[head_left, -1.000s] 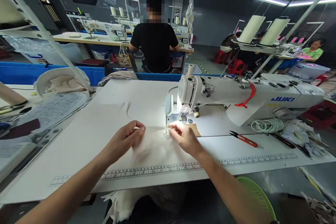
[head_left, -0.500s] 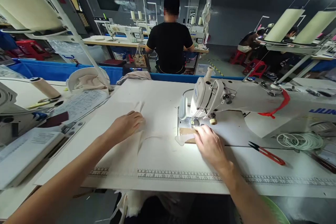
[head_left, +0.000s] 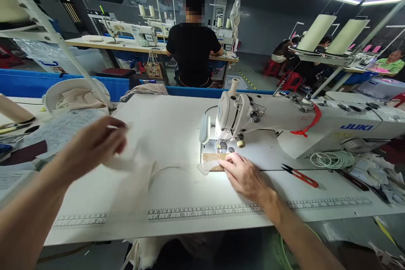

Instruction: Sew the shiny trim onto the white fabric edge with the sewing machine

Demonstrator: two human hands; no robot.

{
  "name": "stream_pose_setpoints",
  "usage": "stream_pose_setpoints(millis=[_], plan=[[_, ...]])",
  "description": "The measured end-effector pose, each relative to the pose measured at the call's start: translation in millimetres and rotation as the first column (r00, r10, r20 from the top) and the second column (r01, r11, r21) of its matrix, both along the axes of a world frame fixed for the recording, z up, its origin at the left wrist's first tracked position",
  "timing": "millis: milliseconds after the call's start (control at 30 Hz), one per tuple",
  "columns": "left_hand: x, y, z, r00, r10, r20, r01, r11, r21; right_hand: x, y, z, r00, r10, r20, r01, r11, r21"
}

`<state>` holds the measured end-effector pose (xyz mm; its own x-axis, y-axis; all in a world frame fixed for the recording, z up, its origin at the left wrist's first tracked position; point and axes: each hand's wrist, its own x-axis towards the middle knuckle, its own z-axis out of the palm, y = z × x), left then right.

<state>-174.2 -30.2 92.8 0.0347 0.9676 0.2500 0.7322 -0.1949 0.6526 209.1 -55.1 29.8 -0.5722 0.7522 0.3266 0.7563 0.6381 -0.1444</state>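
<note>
My right hand [head_left: 242, 175] rests beside the presser foot of a white sewing machine [head_left: 240, 114]. Its fingertips pinch the end of a small whitish, translucent piece of fabric [head_left: 205, 167], which lies across a brown plate [head_left: 212, 158] under the machine's lamp. My left hand [head_left: 103, 141] is raised over the left part of the table, its fingers curled but smeared by motion; whether they hold anything is unclear. Below and to the right of it, a thin cream fabric panel [head_left: 133, 190] lies flat, covering part of the printed ruler [head_left: 205, 211].
Red-handled thread snips [head_left: 300, 176] and a coil of pale cord [head_left: 332, 159] lie right of my right hand. At left are a handwritten sheet [head_left: 69, 124], a thread cone [head_left: 14, 109] and a bowl with cloth [head_left: 76, 95]. A person [head_left: 193, 50] sits ahead, facing away.
My left hand has lifted off the cream fabric and moved left. My right hand stays by the presser foot with the small fabric piece. The camera view has turned to the right.
</note>
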Motion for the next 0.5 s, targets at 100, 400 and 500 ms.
stream_pose_setpoints(millis=[100,400,500], plan=[[43.8,-11.8,-15.4,0.959,-0.27,0.089,0.282,0.864,-0.416,-2.6,-0.9,-0.3,0.996,0.025,0.089,-0.026,1.0,0.016],[67.1,60.9,-39.8,0.917,-0.292,0.273,0.398,0.727,-0.56,-11.7,13.0,-7.7,0.982,-0.043,0.185,0.021,0.993,0.119],[91.5,55.6,-30.0,0.901,-0.346,0.261,0.433,0.715,-0.549,-14.4,15.2,-9.3,0.981,-0.057,0.184,0.033,0.991,0.133]])
